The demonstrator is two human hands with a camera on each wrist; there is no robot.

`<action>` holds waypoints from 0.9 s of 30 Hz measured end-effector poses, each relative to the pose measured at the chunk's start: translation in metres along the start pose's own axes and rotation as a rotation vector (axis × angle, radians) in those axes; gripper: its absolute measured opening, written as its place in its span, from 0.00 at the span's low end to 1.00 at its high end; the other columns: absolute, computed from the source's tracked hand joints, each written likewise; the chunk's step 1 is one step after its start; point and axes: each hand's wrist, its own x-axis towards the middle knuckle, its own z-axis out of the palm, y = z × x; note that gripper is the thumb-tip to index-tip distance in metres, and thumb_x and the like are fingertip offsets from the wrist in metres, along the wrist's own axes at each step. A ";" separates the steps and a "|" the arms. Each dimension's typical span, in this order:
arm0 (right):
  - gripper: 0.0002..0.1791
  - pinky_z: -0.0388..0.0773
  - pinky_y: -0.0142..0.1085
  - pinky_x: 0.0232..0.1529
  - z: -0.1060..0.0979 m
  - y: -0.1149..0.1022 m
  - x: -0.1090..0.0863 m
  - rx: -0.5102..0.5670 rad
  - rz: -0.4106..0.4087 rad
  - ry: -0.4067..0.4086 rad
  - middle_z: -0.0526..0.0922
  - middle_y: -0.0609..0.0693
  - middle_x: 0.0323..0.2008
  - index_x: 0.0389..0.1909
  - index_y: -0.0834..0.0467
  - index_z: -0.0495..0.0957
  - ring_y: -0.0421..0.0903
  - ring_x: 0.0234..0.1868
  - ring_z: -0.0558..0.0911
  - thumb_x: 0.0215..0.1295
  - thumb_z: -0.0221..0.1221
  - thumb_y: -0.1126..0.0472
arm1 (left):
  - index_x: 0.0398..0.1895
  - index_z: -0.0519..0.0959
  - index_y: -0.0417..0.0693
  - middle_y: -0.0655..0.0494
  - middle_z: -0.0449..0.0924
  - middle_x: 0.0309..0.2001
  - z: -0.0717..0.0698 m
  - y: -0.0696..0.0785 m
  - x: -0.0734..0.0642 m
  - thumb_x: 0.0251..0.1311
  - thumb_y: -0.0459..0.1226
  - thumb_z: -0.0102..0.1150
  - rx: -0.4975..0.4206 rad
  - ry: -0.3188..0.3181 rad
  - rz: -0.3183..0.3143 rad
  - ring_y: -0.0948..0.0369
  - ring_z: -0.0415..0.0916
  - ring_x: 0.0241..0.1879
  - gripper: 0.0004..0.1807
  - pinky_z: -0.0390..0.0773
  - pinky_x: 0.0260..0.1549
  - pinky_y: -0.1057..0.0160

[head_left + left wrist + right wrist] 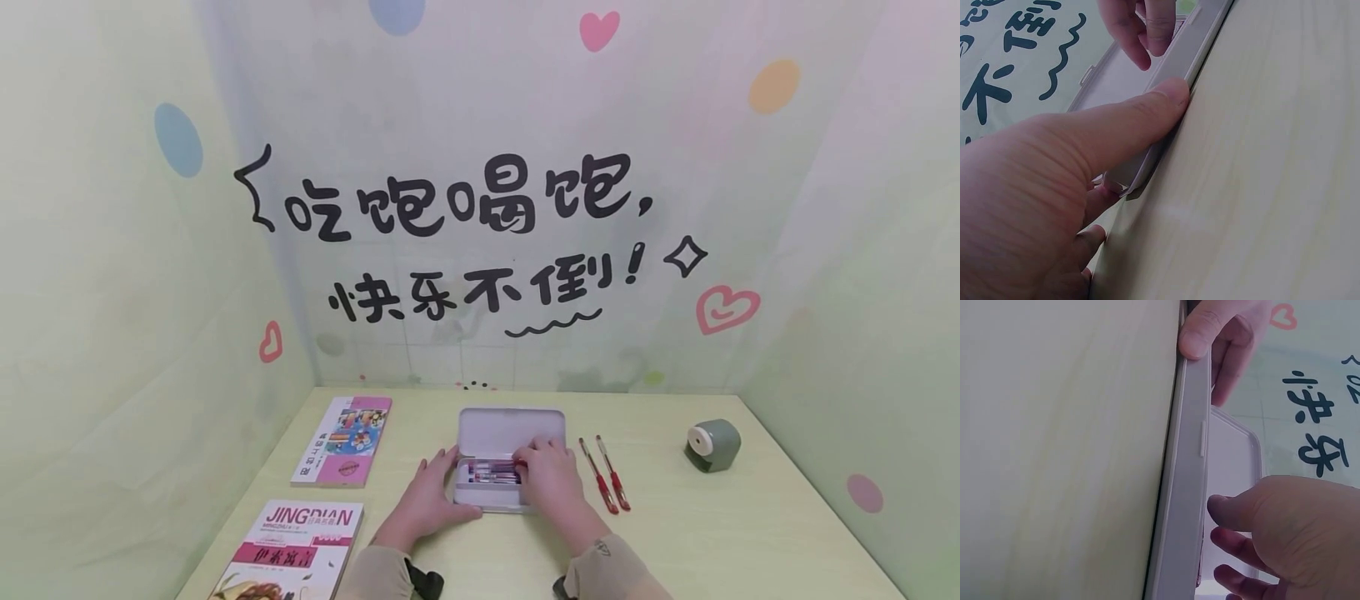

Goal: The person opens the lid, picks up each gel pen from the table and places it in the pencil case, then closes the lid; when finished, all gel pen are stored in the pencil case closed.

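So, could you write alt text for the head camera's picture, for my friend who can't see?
A person's left hand steadies an open pencil case of pens while the right hand reaches over it. Two red pens and a pencil sharpener sit to the right, two books to the left, on a pale table.

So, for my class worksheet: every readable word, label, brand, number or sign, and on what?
"吃饱喝饱,快乐不倒!": back wall.
"JINGDIAN": nearer book.
"MINGZHU": same cover, smaller.
Its pink-band title, small print: too blurred.
Farther book: print too small.
Mark on the right sleeve: too small to identify.
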 end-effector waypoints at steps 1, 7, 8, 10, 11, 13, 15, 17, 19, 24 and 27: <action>0.06 0.79 0.48 0.48 -0.001 0.001 0.000 -0.001 0.005 0.002 0.85 0.47 0.43 0.47 0.46 0.92 0.50 0.48 0.79 0.72 0.72 0.56 | 0.88 0.60 0.47 0.39 0.61 0.86 0.000 0.000 0.000 0.45 0.57 0.89 0.000 0.001 0.000 0.29 0.48 0.87 0.69 0.48 0.85 0.23; 0.10 0.84 0.56 0.56 -0.012 0.015 -0.002 0.003 0.034 0.042 0.89 0.52 0.52 0.52 0.49 0.91 0.56 0.54 0.83 0.73 0.71 0.54 | 0.88 0.60 0.51 0.40 0.61 0.87 0.003 -0.004 0.004 0.45 0.59 0.89 0.003 0.000 -0.017 0.32 0.48 0.88 0.69 0.48 0.86 0.25; 0.11 0.84 0.57 0.57 -0.014 0.019 -0.003 0.014 0.043 0.047 0.89 0.53 0.53 0.53 0.49 0.90 0.57 0.54 0.83 0.73 0.71 0.55 | 0.89 0.60 0.51 0.40 0.60 0.87 0.004 -0.005 0.004 0.45 0.59 0.89 0.004 -0.001 -0.019 0.32 0.48 0.88 0.69 0.47 0.86 0.25; 0.13 0.85 0.59 0.60 -0.016 0.028 -0.005 0.038 0.070 0.054 0.89 0.56 0.55 0.55 0.51 0.89 0.59 0.55 0.84 0.74 0.70 0.55 | 0.88 0.60 0.51 0.40 0.61 0.87 0.004 -0.006 0.005 0.44 0.59 0.89 0.005 0.000 -0.015 0.32 0.48 0.88 0.69 0.47 0.86 0.26; 0.14 0.85 0.61 0.61 -0.017 0.033 -0.006 0.055 0.084 0.058 0.88 0.57 0.56 0.57 0.53 0.89 0.60 0.56 0.84 0.74 0.69 0.55 | 0.88 0.60 0.50 0.41 0.61 0.87 0.005 -0.007 0.005 0.44 0.59 0.89 0.007 0.001 -0.013 0.33 0.49 0.88 0.69 0.47 0.86 0.26; 0.16 0.84 0.63 0.63 -0.021 0.042 -0.010 0.091 0.122 0.063 0.88 0.60 0.57 0.59 0.55 0.87 0.63 0.58 0.84 0.75 0.68 0.55 | 0.89 0.60 0.50 0.41 0.60 0.87 0.005 -0.007 0.006 0.44 0.59 0.89 0.007 0.000 -0.013 0.33 0.48 0.88 0.70 0.46 0.87 0.27; 0.18 0.84 0.65 0.63 -0.024 0.053 -0.014 0.110 0.150 0.078 0.87 0.62 0.58 0.61 0.56 0.86 0.65 0.59 0.84 0.75 0.67 0.55 | 0.89 0.60 0.49 0.40 0.60 0.87 0.005 -0.008 0.005 0.44 0.59 0.89 0.007 0.003 -0.007 0.33 0.49 0.88 0.70 0.47 0.87 0.26; 0.19 0.84 0.66 0.62 -0.027 0.064 -0.018 0.131 0.171 0.092 0.86 0.65 0.59 0.62 0.58 0.85 0.67 0.59 0.83 0.76 0.66 0.55 | 0.88 0.60 0.49 0.40 0.60 0.87 0.004 -0.008 0.005 0.43 0.58 0.89 0.005 0.007 -0.007 0.32 0.49 0.88 0.70 0.47 0.87 0.26; 0.20 0.84 0.66 0.62 -0.029 0.075 -0.022 0.140 0.186 0.106 0.86 0.66 0.59 0.63 0.60 0.85 0.69 0.58 0.83 0.76 0.66 0.56 | 0.88 0.60 0.49 0.39 0.60 0.87 0.004 -0.008 0.005 0.43 0.58 0.89 0.003 0.008 -0.007 0.32 0.49 0.88 0.70 0.47 0.86 0.26; 0.23 0.85 0.67 0.58 -0.033 0.099 -0.033 0.149 0.245 0.099 0.86 0.68 0.58 0.66 0.63 0.82 0.70 0.56 0.84 0.76 0.65 0.56 | 0.89 0.60 0.50 0.40 0.59 0.87 0.004 -0.006 0.005 0.43 0.58 0.89 0.001 0.007 -0.017 0.31 0.48 0.88 0.70 0.47 0.86 0.25; 0.25 0.85 0.66 0.56 -0.033 0.110 -0.037 0.150 0.282 0.078 0.86 0.67 0.57 0.67 0.64 0.81 0.69 0.54 0.84 0.76 0.64 0.55 | 0.89 0.60 0.50 0.40 0.60 0.87 0.005 -0.006 0.005 0.44 0.58 0.89 0.001 0.006 -0.013 0.32 0.48 0.88 0.70 0.47 0.86 0.25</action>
